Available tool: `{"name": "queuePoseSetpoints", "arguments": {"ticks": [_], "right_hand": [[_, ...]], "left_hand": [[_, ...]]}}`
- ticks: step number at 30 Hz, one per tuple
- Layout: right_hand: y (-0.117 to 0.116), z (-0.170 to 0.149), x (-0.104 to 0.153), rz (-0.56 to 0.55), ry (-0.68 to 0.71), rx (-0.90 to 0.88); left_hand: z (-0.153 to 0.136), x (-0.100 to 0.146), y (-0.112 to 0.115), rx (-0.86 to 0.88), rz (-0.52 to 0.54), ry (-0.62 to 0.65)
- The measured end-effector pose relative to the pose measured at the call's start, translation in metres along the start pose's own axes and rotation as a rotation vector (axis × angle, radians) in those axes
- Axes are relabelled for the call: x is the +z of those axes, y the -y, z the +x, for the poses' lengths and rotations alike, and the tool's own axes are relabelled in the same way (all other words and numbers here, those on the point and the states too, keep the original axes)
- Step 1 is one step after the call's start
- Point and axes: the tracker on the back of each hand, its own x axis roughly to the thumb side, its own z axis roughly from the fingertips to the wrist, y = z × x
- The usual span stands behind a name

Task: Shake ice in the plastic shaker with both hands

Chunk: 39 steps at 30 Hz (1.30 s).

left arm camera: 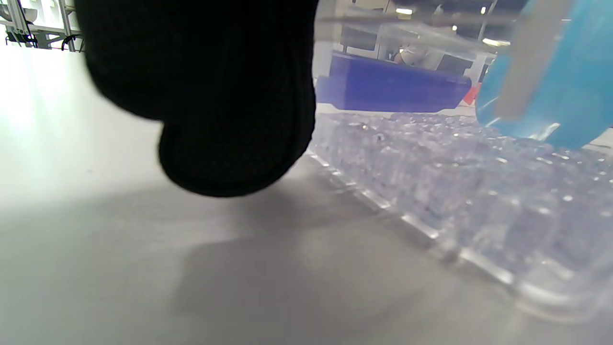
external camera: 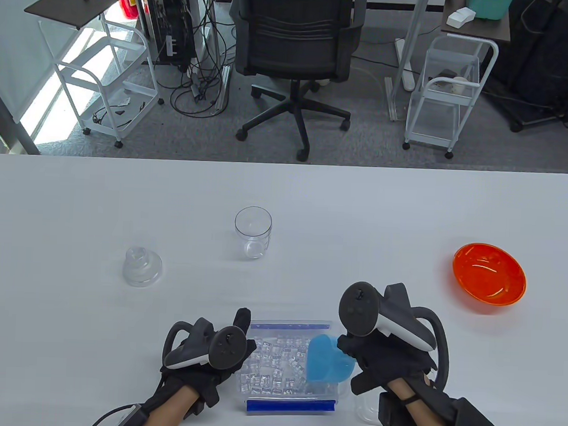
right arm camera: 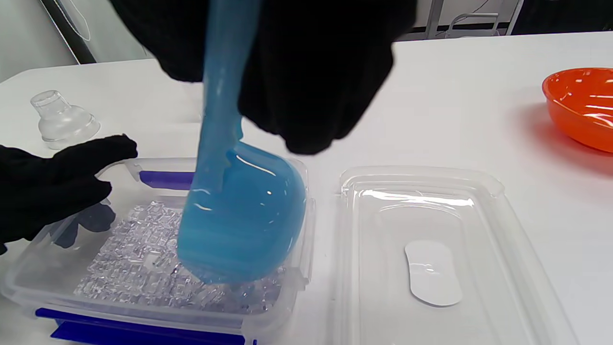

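Observation:
A clear plastic shaker cup (external camera: pixel 252 231) stands open mid-table, its clear domed lid (external camera: pixel 142 266) to its left, also in the right wrist view (right arm camera: pixel 61 119). A clear box with blue clips (external camera: pixel 286 406) holds ice cubes (external camera: pixel 273 366) near the front edge. My right hand (external camera: pixel 380 356) grips a blue scoop (external camera: pixel 327 361) by its handle, the bowl dipped into the ice (right arm camera: pixel 143 273) at the box's right side. My left hand (external camera: pixel 221 349) rests against the box's left wall (right arm camera: pixel 28 258); a fingertip (left arm camera: pixel 230 158) hangs just above the table beside it.
An orange bowl (external camera: pixel 489 273) sits at the right of the table. The box's clear lid (right arm camera: pixel 431 249) lies flat just right of the box, under my right wrist. A black office chair (external camera: pixel 295 58) and white carts stand beyond the table's far edge.

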Motion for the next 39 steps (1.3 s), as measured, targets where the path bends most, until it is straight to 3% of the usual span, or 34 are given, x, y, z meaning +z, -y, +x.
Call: {"name": "queuePoseSetpoints", "arguments": {"ticks": [4, 9, 12, 15, 30, 35, 39], "right_hand": [[-0.003, 0.003, -0.014, 0.022, -0.008, 0.017], [-0.014, -0.036, -0.042, 0.107, 0.019, -0.195], [-0.04, -0.06, -0.056, 0.135, 0.063, -0.348], [-0.05, -0.071, -0.057, 0.092, 0.102, -0.434], [-0.104, -0.125, -0.081, 0.179, 0.216, -0.863], [-0.102, -0.129, -0.082, 0.191, 0.222, -0.894], [-0.087, -0.132, -0.079, 0.2, 0.208, -0.894]], "left_hand": [[0.001, -0.001, 0.001, 0.006, -0.007, 0.002], [0.003, -0.002, 0.003, -0.007, -0.008, 0.005], [0.003, -0.003, 0.003, -0.015, -0.009, 0.007], [0.003, -0.003, 0.003, -0.016, -0.01, 0.006], [0.002, -0.003, 0.004, 0.004, -0.014, 0.004], [0.002, -0.004, 0.005, 0.006, -0.014, 0.004], [0.001, -0.004, 0.005, 0.004, -0.014, 0.004]]}}
